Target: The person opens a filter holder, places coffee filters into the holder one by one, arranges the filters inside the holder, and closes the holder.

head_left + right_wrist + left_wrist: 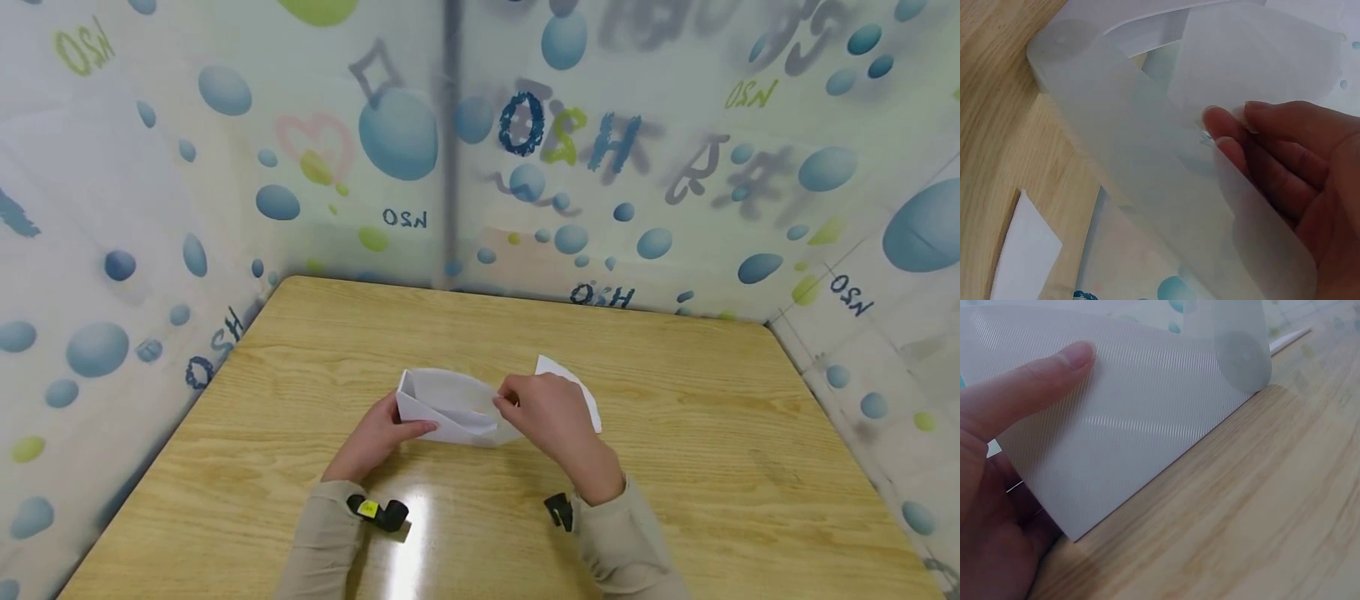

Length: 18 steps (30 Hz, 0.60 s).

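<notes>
A white, finely ribbed folded case (446, 427) stands open at the top, low over the wooden table. My left hand (377, 439) grips its left end, with the thumb (1054, 378) flat on the ribbed front and the other fingers behind. At its right end hangs a translucent plastic strip (1116, 125) with a rounded end, whose tip (1244, 362) overlaps the case front in the left wrist view. My right hand (553, 414) pinches the strip's edge between thumb and curled fingers. Part of the strip lies in front of the right fingers.
A white flat piece (587, 398) shows behind the right hand; whether it joins the case is hidden. The wooden table (712, 467) reaches back to a patterned wall covering (525, 233). Black camera mounts (382, 510) sit at both wrists.
</notes>
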### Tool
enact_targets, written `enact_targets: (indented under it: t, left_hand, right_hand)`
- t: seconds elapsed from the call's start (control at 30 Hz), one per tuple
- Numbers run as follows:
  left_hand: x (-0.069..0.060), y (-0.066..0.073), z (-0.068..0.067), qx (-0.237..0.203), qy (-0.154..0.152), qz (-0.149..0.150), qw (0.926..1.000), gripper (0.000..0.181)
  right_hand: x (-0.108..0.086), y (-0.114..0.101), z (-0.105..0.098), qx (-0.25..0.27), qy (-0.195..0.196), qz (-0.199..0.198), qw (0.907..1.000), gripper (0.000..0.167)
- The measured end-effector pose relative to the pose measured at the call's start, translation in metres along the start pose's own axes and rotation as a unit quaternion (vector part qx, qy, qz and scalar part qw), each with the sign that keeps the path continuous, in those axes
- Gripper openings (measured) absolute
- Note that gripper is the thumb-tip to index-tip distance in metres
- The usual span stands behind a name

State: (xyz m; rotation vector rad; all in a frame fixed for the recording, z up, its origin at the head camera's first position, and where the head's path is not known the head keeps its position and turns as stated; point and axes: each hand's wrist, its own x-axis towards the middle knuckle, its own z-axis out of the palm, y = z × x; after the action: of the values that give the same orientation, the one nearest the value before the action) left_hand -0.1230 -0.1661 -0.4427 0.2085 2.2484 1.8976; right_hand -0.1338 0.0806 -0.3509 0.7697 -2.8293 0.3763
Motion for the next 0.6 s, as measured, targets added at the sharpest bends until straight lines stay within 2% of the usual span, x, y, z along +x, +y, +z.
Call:
enact_targets:
  t: [0.23, 0.6]
  left_hand:
    - [-0.001, 0.0, -0.001, -0.008, -0.003, -0.006, 0.9999, 0.048]
    - [0.0, 0.001, 0.0, 0.0, -0.002, -0.002, 1.0, 0.046]
  right_hand:
    - [0.005, -0.001, -0.006, 0.027, -0.06, -0.001, 0.9978, 0.013]
    - [0.012, -0.004, -0.009, 0.027, -0.108, 0.003, 0.9938, 0.016]
